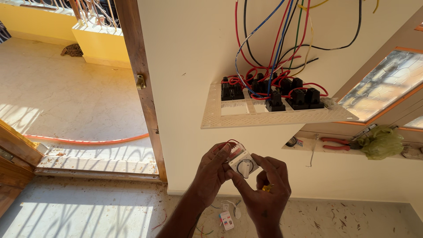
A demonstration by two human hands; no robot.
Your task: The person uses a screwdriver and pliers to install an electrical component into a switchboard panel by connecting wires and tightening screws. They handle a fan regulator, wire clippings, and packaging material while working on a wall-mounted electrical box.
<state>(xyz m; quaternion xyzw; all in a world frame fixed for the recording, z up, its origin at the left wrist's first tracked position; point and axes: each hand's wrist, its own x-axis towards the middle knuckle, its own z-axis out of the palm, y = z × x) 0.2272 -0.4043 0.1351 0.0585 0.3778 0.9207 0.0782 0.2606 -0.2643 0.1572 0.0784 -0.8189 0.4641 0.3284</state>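
Two hands in view, both on one small white square dial module (243, 164), held just below the hanging white perforated switch plate (273, 115) and in front of the cream wall (189, 66). Left hand (212, 172) grasps the module's left side, fingers wrapped behind it. Right hand (264, 189) pinches the module's right edge between thumb and forefinger and also has a small yellow piece (267, 187) tucked in its curled fingers; can't tell what that piece is. Module: white face, one round white knob in the centre with a dark pointer slot, red part at the top rear, one thin red wire loop (233, 142) rising from it. Plate is tilted outward from the wall, back side up, carrying roughly eight black switch blocks (299, 97), exact count unclear because of overlap, linked by short red jumpers. One bundle of red, blue, black, green and yellow wires (277, 39) runs from the wall down to them. On the ledge (308, 147) at right: one pair of red-handled pliers (337, 144), one crumpled green plastic bag (381, 142), one small roll of dark tape (291, 142). On the floor: one small white and red packet (226, 220), wire offcuts. One orange hose (88, 141) lies across the sunlit floor outside the wooden door frame (141, 83).
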